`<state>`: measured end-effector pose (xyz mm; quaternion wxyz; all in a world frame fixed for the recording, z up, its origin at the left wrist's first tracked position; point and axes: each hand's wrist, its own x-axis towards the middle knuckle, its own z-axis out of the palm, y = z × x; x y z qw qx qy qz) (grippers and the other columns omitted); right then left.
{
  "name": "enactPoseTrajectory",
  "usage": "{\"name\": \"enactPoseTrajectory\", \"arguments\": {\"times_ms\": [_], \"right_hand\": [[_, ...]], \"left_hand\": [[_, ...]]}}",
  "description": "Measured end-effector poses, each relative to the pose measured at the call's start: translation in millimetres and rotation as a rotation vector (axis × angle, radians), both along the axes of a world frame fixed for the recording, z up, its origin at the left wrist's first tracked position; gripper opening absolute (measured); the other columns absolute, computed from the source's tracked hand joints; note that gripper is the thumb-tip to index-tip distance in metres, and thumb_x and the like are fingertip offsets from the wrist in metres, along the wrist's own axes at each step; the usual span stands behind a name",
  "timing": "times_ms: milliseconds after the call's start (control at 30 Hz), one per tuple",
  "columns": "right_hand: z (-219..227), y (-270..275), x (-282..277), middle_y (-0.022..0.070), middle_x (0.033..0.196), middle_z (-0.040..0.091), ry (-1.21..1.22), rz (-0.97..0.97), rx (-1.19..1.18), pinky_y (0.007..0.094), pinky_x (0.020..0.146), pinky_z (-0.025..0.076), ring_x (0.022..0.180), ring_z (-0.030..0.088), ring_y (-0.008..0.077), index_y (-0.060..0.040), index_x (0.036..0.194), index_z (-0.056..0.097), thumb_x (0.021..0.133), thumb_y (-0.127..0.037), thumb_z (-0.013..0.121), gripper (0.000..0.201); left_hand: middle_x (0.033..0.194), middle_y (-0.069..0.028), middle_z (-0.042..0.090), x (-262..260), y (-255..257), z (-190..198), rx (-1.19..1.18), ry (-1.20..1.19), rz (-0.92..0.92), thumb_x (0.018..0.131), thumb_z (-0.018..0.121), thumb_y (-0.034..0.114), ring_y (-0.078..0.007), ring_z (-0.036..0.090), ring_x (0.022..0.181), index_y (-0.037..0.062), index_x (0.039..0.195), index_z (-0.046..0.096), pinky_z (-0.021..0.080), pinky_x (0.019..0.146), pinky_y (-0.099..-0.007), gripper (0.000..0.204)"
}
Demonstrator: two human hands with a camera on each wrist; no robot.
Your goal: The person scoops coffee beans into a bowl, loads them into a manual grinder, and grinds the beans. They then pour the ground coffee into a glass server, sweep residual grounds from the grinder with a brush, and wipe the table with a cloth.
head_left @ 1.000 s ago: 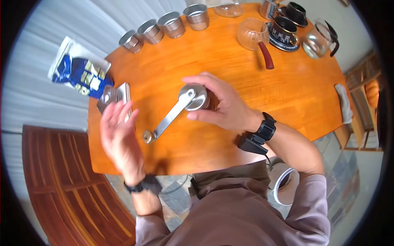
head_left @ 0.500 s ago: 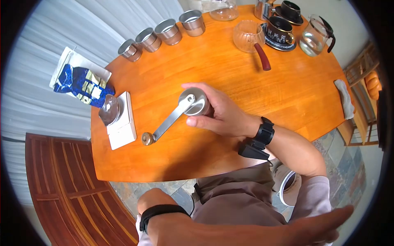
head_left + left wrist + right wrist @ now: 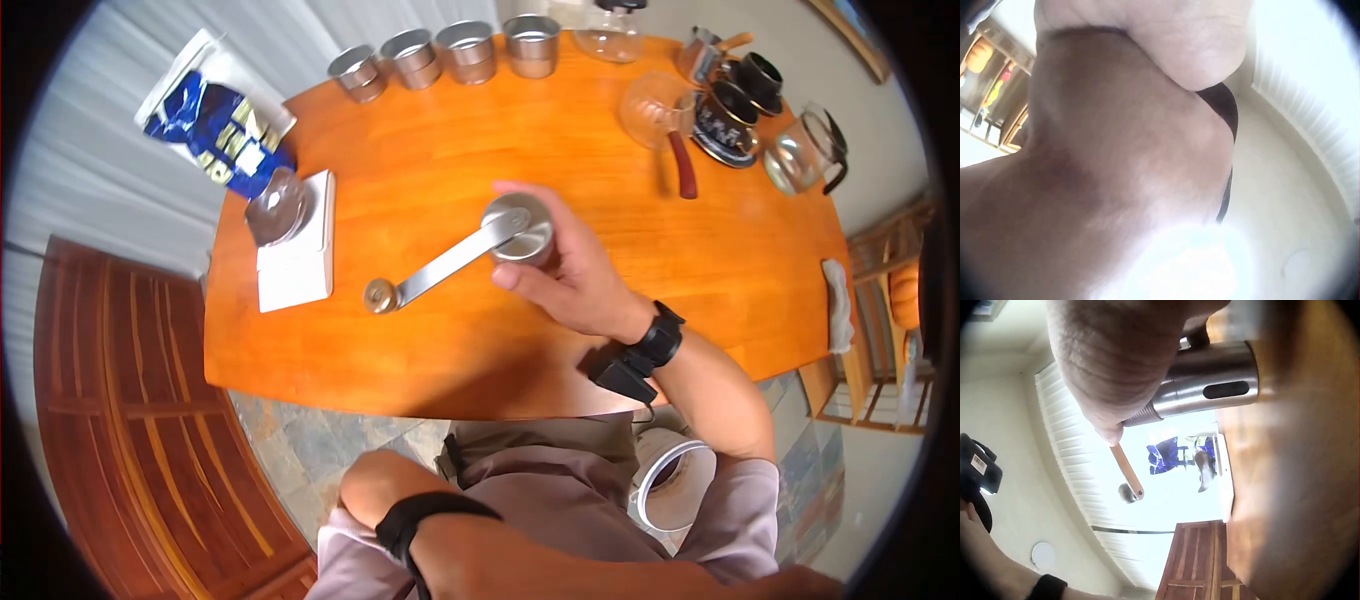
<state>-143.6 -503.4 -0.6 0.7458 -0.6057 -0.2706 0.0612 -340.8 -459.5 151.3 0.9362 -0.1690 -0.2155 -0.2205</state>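
My right hand (image 3: 580, 285) grips a steel hand coffee grinder (image 3: 535, 245), fingers and thumb curled around its upper body. The grinder stands upright on the table, and its crank (image 3: 460, 262) with a round wooden knob (image 3: 381, 295) points towards the left. In the right wrist view, the grinder's metal body (image 3: 1204, 381) shows an oval window slot. My left forearm (image 3: 540, 565) crosses the bottom of the head view, close to the camera. In the right wrist view my left hand (image 3: 988, 556) is raised beside a black device (image 3: 979, 464); its fingers are mostly hidden.
On the left are a white scale (image 3: 295, 278), a clear glass vessel (image 3: 277, 208) and a blue-white coffee bag (image 3: 225, 135). Several steel cups (image 3: 467, 55) line the back. At the right stand a red-handled glass pot (image 3: 655, 110), dark cups (image 3: 727, 118) and a glass jug (image 3: 800, 155).
My left hand has left the area by the scale and swung back and up across my body, close to the head camera. My right hand keeps holding the coffee grinder; the head view has shifted.
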Motion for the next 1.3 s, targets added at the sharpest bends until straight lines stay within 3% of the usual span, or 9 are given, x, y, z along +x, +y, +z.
{"name": "enactPoseTrajectory", "arguments": {"times_ms": [33, 100, 200, 333, 533, 933, 1000, 1233, 1300], "right_hand": [[-1.5, 0.6, 3.4, 0.0061, 0.120, 0.060, -0.021, -0.022, -0.004, 0.0276, 0.090, 0.052, 0.106, 0.060, 0.0121, -0.0027, 0.147, 0.042, 0.093, -0.019, 0.078, 0.066], [-4.4, -1.4, 4.0, 0.0073, 0.119, 0.060, -0.067, -0.025, -0.078, 0.0270, 0.088, 0.052, 0.105, 0.060, 0.0124, -0.0024, 0.146, 0.043, 0.093, -0.021, 0.079, 0.067], [-1.7, -0.9, 2.3, 0.0074, 0.116, 0.060, -0.045, -0.024, -0.053, 0.0271, 0.084, 0.053, 0.102, 0.060, 0.0123, -0.0020, 0.144, 0.043, 0.092, -0.022, 0.079, 0.066], [-0.5, -1.5, 1.8, 0.0066, 0.112, 0.060, -0.113, -0.052, -0.085, 0.0273, 0.080, 0.053, 0.096, 0.061, 0.0116, -0.0018, 0.145, 0.043, 0.093, -0.023, 0.078, 0.066], [-1.8, -1.2, 1.2, 0.0067, 0.110, 0.061, -0.172, -0.067, -0.140, 0.0282, 0.080, 0.053, 0.091, 0.061, 0.0122, -0.0025, 0.145, 0.042, 0.094, -0.026, 0.077, 0.066], [1.4, -0.1, 1.2, 0.0090, 0.113, 0.062, -0.140, -0.089, -0.105, 0.0306, 0.083, 0.053, 0.096, 0.063, 0.0167, -0.0024, 0.144, 0.043, 0.094, -0.028, 0.077, 0.065], [-1.2, 0.6, 1.6, 0.0108, 0.113, 0.063, -0.162, -0.087, -0.107, 0.0330, 0.087, 0.052, 0.100, 0.063, 0.0208, -0.0012, 0.143, 0.044, 0.094, -0.030, 0.077, 0.066], [2.0, -0.6, 1.7, 0.0147, 0.118, 0.061, -0.198, -0.094, -0.122, 0.0365, 0.093, 0.050, 0.107, 0.062, 0.0247, 0.0013, 0.143, 0.043, 0.093, -0.032, 0.076, 0.068], [-1.7, -0.2, 3.2, 0.0091, 0.117, 0.061, -0.221, -0.112, -0.128, 0.0320, 0.093, 0.051, 0.106, 0.061, 0.0159, 0.0006, 0.147, 0.041, 0.094, -0.031, 0.077, 0.072]], "left_hand": [[0.122, -0.0319, 0.063, 13.3, 0.7, -8.2, -0.004, -0.021, -0.022, 0.093, 0.064, 0.064, -0.0370, 0.069, 0.109, -0.0270, 0.142, 0.025, 0.059, 0.086, -0.0376, 0.110], [0.125, -0.0370, 0.060, 43.0, 0.0, -31.8, 0.158, -0.444, 0.407, 0.084, 0.067, 0.075, -0.0363, 0.067, 0.113, -0.0308, 0.142, 0.022, 0.056, 0.092, -0.0361, 0.128], [0.131, -0.0393, 0.056, -5.7, 15.2, -26.5, 0.215, -0.036, 0.139, 0.088, 0.063, 0.073, -0.0365, 0.064, 0.119, -0.0307, 0.138, 0.031, 0.054, 0.098, -0.0374, 0.119], [0.131, -0.0402, 0.056, 12.0, 68.6, -12.3, 0.627, -0.112, -0.050, 0.092, 0.061, 0.069, -0.0414, 0.064, 0.118, -0.0295, 0.135, 0.037, 0.053, 0.100, -0.0385, 0.110], [0.127, -0.0405, 0.058, 62.7, 49.0, -15.7, 0.570, -0.278, 0.006, 0.095, 0.061, 0.065, -0.0433, 0.065, 0.115, -0.0277, 0.133, 0.041, 0.055, 0.098, -0.0407, 0.102], [0.121, -0.0411, 0.061, 40.4, 61.1, -59.9, 0.489, -0.467, 0.147, 0.099, 0.059, 0.058, -0.0467, 0.068, 0.108, -0.0244, 0.129, 0.049, 0.057, 0.094, -0.0449, 0.088], [0.109, -0.0403, 0.066, 49.7, 70.0, -43.2, 0.789, -0.501, 0.589, 0.103, 0.060, 0.041, -0.0479, 0.071, 0.097, -0.0171, 0.113, 0.060, 0.061, 0.084, -0.0493, 0.059], [0.093, -0.0353, 0.069, 33.5, 93.0, -11.5, 1.229, -0.581, 0.729, 0.098, 0.068, 0.018, -0.0459, 0.073, 0.085, -0.0099, 0.092, 0.061, 0.064, 0.070, -0.0467, 0.029], [0.088, -0.0319, 0.070, 33.9, 93.8, -10.1, 1.187, -0.577, 0.872, 0.092, 0.073, 0.011, -0.0451, 0.073, 0.083, -0.0086, 0.092, 0.061, 0.065, 0.068, -0.0462, 0.023]]}}
